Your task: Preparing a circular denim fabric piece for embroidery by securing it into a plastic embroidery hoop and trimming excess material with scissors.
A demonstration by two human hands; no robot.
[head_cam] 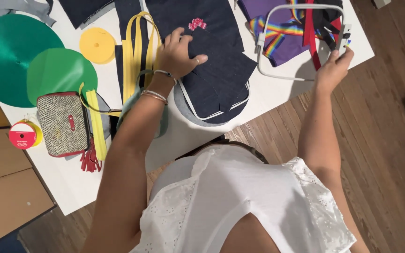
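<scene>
Ribbon spools sit at the far left of the white counter (277, 93): a large dark green disc (5, 56), a lighter green disc (59, 70) overlapping it, a small yellow roll (97, 45) beyond, and a small red-labelled round spool (23, 134) near the counter's edge. Beside them lies a snakeskin-patterned pouch (64, 124) with red trim and a red tassel. Yellow straps (139, 51) run lengthwise away from the person. The left hand (176, 55) presses flat, grip spread wide, on dark denim fabric (221, 70) carrying a small pink embroidered motif (197, 23); the fabric lies directly under it. Farther right, the right hand (333, 68) pinches the near corner of a grey embroidery hoop frame (263, 51), raised over rainbow ribbon (277, 33) and purple cloth (287, 51).
</scene>
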